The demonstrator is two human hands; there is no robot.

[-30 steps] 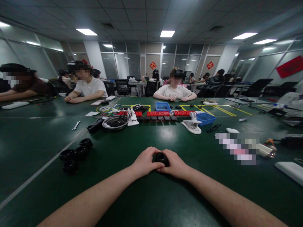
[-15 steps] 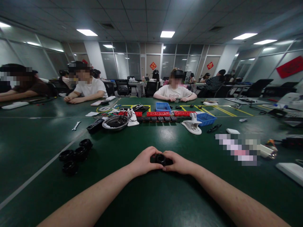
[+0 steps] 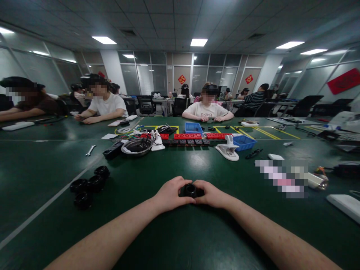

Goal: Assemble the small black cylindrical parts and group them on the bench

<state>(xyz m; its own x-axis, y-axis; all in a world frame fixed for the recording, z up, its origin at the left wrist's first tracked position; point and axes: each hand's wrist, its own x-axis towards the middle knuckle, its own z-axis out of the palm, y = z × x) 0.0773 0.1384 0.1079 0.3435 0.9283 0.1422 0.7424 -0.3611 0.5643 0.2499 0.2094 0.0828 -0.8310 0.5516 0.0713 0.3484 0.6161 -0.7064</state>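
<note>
A glossy black ring-shaped part point(image 3: 191, 189) with a round opening facing up is between my two hands near the table's middle. From the left, my left hand point(image 3: 173, 193) curls around it, thumb in front and fingers behind. My right hand point(image 3: 210, 193) wraps it from the other side, its thumb tip touching the left thumb. Dark material also shows inside each hand's curve, but its shape is unclear. Off to the left, several similar black ring-shaped parts point(image 3: 95, 182) sit close together on the green table point(image 3: 135, 232).
A wrench point(image 3: 90, 150) lies at left. Farther back are a metal bowl point(image 3: 137, 153) with cables, a white clip stand point(image 3: 228, 152), red strips point(image 3: 188, 135) and a blue bin point(image 3: 243, 142). A white case point(image 3: 344, 205) lies at right. Other people sit across the table.
My hands stay around the black part. The left hand has shifted slightly, its thumb now a little lower at the front. A person at the back left has moved a hand.
</note>
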